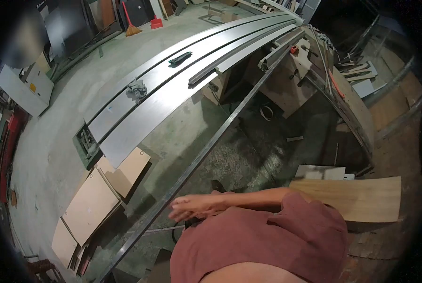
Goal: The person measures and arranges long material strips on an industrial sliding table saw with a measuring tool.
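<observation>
My right hand (pixel 194 206) is in front of my maroon shirt, with the forearm coming in from the right. Its fingers point left and look loosely apart, a little blurred, with nothing visible between them. It is close to a long narrow metal rail (pixel 210 145) that crosses the view diagonally; a touch between them cannot be made out. I cannot make out my left hand.
Beyond the rail is a long silver machine table (pixel 147 115) with a grey cloth (pixel 136 89) and a dark green object (pixel 180 59) on it. Pale boards (pixel 90 207) lie at the lower left, a wooden panel (pixel 361 198) at the right. A broom (pixel 131 29) stands behind.
</observation>
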The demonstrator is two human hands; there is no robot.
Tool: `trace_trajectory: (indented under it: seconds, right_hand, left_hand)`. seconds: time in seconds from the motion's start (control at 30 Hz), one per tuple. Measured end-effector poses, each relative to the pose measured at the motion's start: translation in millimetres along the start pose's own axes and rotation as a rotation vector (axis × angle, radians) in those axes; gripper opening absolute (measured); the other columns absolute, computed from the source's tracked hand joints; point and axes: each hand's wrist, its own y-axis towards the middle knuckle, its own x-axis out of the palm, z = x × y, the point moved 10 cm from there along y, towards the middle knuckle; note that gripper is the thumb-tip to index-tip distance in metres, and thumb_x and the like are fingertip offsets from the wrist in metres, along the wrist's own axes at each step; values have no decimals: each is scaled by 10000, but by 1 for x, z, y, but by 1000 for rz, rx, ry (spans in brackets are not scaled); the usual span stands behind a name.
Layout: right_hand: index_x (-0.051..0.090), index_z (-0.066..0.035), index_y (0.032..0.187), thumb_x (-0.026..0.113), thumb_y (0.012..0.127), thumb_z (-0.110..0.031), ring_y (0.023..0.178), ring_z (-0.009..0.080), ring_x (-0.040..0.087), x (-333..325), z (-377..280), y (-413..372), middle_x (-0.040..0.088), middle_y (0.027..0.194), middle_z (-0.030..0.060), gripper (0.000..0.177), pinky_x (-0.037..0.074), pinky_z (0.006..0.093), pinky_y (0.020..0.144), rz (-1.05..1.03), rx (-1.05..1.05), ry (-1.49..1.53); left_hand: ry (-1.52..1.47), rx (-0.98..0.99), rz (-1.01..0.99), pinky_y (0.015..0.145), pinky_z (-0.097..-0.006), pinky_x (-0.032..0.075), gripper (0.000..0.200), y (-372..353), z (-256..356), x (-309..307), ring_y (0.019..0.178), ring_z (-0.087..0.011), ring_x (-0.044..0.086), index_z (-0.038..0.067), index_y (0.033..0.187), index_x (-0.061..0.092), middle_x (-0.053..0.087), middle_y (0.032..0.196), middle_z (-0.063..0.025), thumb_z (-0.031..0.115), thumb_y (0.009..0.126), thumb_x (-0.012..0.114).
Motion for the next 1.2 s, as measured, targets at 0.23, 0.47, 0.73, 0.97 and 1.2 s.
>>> trace_trajectory:
  seconds: [0.23,0.47,0.73,0.97,1.2]
  right_hand:
    - [519,-118,1181,518,865,-428,1000,267,552,-23,-158,-82,585,1045,137,442,398,411,892,467,-466,-1503]
    - [520,-152,1161,536,823,-464,976,240,543,-65,-147,-77,590,1000,97,460,322,452,920,525,-765,-2150]
    - [559,-150,1053,548,816,-432,886,232,555,-78,-135,-68,577,890,64,369,384,365,841,466,-394,-2100]
    - [558,-162,1036,576,806,-401,847,232,559,-95,-152,-87,574,834,51,332,390,363,844,559,-531,-2100]
    - [565,-165,1022,575,812,-379,826,220,569,-98,-170,-99,581,822,32,300,400,354,837,586,-692,-2064]
  left_hand:
    - [-12,11,-7,892,-505,295,340,-4,21,-23,1072,-340,384,115,1113,490,345,1249,-117,343,865,531]
    - [-53,19,-37,845,-484,303,319,9,31,-33,1011,-324,383,111,1072,481,349,1182,-110,357,871,513]
    - [-55,-14,-86,792,-461,311,305,36,14,-17,940,-306,383,107,1025,470,353,1105,-102,373,878,492]
    - [-84,-46,-129,746,-440,319,302,46,-20,8,879,-290,382,103,984,460,357,1037,-95,387,884,474]
    - [-91,-43,-208,699,-419,327,308,42,-32,69,817,-274,382,99,943,451,361,969,-88,401,891,455]
